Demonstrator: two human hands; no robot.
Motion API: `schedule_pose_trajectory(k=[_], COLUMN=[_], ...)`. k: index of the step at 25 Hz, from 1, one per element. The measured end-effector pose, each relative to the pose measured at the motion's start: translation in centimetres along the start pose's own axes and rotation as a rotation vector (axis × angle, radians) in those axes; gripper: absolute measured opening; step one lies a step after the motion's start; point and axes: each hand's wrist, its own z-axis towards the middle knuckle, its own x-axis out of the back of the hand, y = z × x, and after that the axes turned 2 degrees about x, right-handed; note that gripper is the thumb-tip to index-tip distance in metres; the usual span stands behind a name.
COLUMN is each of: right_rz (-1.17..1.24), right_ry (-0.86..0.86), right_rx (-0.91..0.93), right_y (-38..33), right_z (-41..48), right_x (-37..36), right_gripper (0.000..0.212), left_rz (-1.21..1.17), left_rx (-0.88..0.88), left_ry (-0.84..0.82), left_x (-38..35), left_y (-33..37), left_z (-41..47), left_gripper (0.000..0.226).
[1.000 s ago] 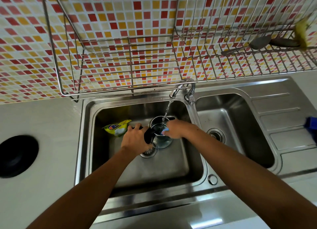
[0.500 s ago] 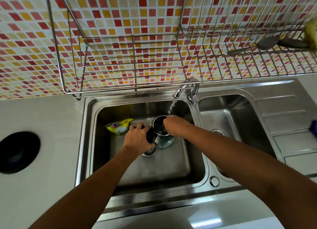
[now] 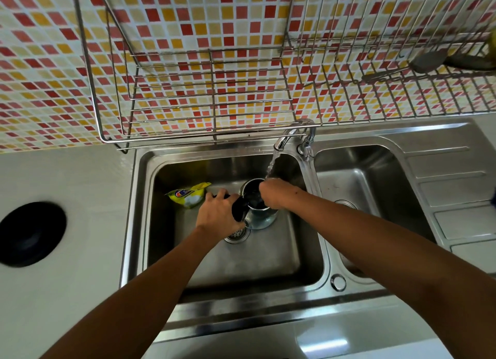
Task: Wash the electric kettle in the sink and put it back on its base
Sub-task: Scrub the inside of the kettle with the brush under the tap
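A steel electric kettle (image 3: 259, 217) with a black handle stands upright in the left basin of the sink (image 3: 281, 259), under the tap (image 3: 288, 135). Water streams from the tap onto my right hand and the kettle's open top. My left hand (image 3: 218, 215) grips the black handle on the kettle's left side. My right hand (image 3: 273, 193) lies over the kettle's mouth, fingers curled at the rim; whether it holds a sponge is hidden. The round black kettle base (image 3: 29, 233) sits on the counter at the far left.
A yellow detergent pouch (image 3: 189, 195) lies in the basin's back left corner. The drain strainer (image 3: 236, 235) is in front of the kettle. A wire dish rack (image 3: 212, 95) hangs above the sink with utensils (image 3: 426, 62) at right. The right basin (image 3: 375, 186) adjoins a drainboard.
My right hand has moved from the kettle's side up over its mouth, under the running water. The left hand has kept its grip on the handle. The camera has shifted slightly.
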Motion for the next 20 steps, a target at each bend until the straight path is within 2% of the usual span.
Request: schedule_pose_trajectory(k=[3, 5, 8, 11, 14, 16, 18, 20], right_rz=[0.150, 0.188, 0.054, 0.112, 0.250, 0.440, 0.846, 1.211], right_ry=[-0.105, -0.007, 0.144, 0.089, -0.089, -0.173, -0.227, -0.249], right_rx=[0.010, -0.027, -0.036, -0.088, -0.102, -0.151, -0.265, -0.350], right_y=[-0.2, -0.2, -0.4, -1.5, -1.6, -0.4, 1.4, 3.7], right_z=[0.3, 0.4, 0.1, -0.2, -0.9, -1.1, -1.6, -2.9], right_x=[-0.5, -0.7, -1.3, -0.9, 0.1, 0.1, 0.5, 2.0], right_gripper=[0.020, 0.022, 0.027, 0.027, 0.025, 0.017, 0.021, 0.014], left_rz=[0.008, 0.012, 0.023, 0.010, 0.011, -0.004, -0.009, -0.015], left_rx=[0.008, 0.010, -0.001, 0.020, 0.030, 0.052, 0.067, 0.079], left_ry=[-0.014, -0.016, -0.017, -0.034, -0.045, -0.054, -0.048, -0.046], left_x=[0.3, 0.6, 0.7, 0.1, -0.4, -0.5, -0.8, -1.1], left_y=[0.3, 0.4, 0.6, 0.6, 0.7, 0.8, 0.7, 0.6], left_z=[-0.2, -0.3, -0.3, -0.2, -0.1, 0.0, 0.3, 0.4], left_gripper=[0.064, 0.064, 0.063, 0.065, 0.067, 0.071, 0.075, 0.078])
